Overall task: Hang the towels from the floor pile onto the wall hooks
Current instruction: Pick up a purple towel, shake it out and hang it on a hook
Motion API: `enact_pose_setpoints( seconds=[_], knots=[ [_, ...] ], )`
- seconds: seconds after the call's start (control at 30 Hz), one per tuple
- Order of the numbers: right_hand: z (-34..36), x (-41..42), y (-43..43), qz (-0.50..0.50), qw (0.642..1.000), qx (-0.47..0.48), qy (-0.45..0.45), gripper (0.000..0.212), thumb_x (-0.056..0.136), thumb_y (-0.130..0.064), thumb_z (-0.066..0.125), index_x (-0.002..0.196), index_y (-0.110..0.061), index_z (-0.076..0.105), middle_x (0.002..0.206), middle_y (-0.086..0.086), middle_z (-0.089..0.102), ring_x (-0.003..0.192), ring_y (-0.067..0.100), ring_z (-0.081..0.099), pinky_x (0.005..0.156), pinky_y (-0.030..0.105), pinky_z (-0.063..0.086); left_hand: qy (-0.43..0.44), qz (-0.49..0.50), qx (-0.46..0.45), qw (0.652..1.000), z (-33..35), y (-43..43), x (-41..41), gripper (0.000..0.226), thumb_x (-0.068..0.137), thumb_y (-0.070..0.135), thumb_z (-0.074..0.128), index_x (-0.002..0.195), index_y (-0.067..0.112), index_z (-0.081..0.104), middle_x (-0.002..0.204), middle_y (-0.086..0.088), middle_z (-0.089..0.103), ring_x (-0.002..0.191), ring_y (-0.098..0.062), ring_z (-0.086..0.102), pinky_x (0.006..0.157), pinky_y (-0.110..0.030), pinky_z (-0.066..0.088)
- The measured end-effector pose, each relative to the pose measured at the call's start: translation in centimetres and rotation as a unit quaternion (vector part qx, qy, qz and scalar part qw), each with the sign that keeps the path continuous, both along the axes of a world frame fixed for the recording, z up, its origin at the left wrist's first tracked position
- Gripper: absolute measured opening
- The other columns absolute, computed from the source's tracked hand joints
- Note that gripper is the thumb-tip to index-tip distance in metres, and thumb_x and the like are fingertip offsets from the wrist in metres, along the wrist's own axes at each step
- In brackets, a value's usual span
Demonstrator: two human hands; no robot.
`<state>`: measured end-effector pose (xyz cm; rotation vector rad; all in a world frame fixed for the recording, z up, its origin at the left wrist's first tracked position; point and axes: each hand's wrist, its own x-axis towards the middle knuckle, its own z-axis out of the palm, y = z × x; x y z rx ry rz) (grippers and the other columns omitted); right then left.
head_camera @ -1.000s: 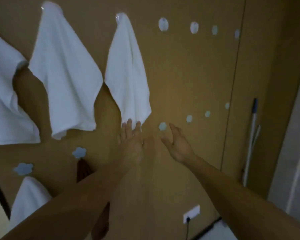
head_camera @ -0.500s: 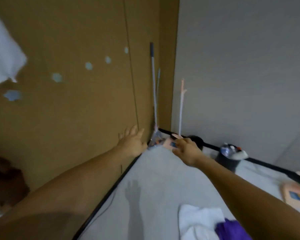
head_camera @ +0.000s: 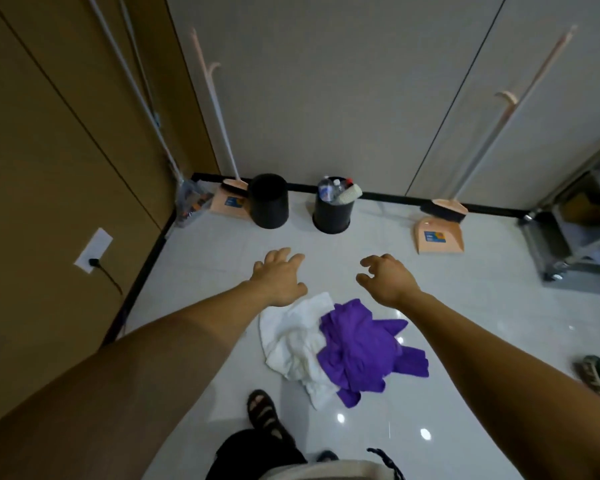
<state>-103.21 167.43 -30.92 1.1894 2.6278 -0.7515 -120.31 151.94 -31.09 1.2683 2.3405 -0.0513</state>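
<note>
A small pile lies on the pale floor in front of me: a crumpled white towel point(head_camera: 293, 336) with a purple towel point(head_camera: 361, 344) partly on top of it. My left hand point(head_camera: 279, 277) hovers above the pile's far left edge, fingers spread and empty. Over the far right side my right hand point(head_camera: 387, 277) is held out with loosely curled fingers, holding nothing. Neither hand touches the towels. The wall hooks are out of view.
The brown wall point(head_camera: 49, 168) with a socket point(head_camera: 93, 250) runs along the left. Two black bins point(head_camera: 269, 202) point(head_camera: 332, 211) and two peach dustpans point(head_camera: 439, 233) point(head_camera: 230, 201) with brooms stand by the far wall. A metal cart point(head_camera: 582, 230) is at right. My sandalled foot point(head_camera: 264, 412) is near the pile.
The view has swung from the wall with hung white towels down to the floor pile. Both empty hands have come down from the wall to above the towels.
</note>
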Motion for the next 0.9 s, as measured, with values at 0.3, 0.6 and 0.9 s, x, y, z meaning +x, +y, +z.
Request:
enact_pose_setpoints(
  seconds=[0.3,0.6,0.9],
  knots=[
    [-11.5,1.4,6.0,-0.102,0.985,-0.108,-0.083,0.042,0.091,-0.035,0.052,0.128,-0.019,0.057,0.12,0.008,0.064,0.107,0.028,0.061,0.092,0.037,0.05,-0.112,-0.018,-0.068,0.991,-13.3,8.2,-0.4,0.066,0.089,0.043,0.05,0.147,0.024,0.026,0.155,-0.007,0.02,0.139,-0.029,0.022,0.108,-0.044,0.028],
    [-35.0,-0.8,9.2,-0.064,0.971,-0.184,-0.141,0.029,0.095,-0.032,0.047,0.111,-0.014,0.062,0.107,0.008,0.065,0.1,0.029,0.061,0.086,0.036,0.051,-0.17,0.069,-0.109,0.977,-34.4,11.8,0.9,0.057,0.089,0.038,0.052,0.14,0.018,0.039,0.144,-0.008,0.039,0.131,-0.029,0.036,0.104,-0.043,0.037],
    [-60.2,0.9,8.3,-0.067,0.961,-0.158,-0.218,0.033,0.091,-0.027,0.052,0.118,-0.008,0.053,0.125,0.016,0.049,0.113,0.038,0.053,0.088,0.041,0.044,-0.239,0.148,-0.083,0.956,-57.2,11.2,4.8,0.054,0.091,0.033,0.052,0.141,0.016,0.04,0.141,-0.009,0.041,0.126,-0.027,0.041,0.102,-0.041,0.041]
  ],
)
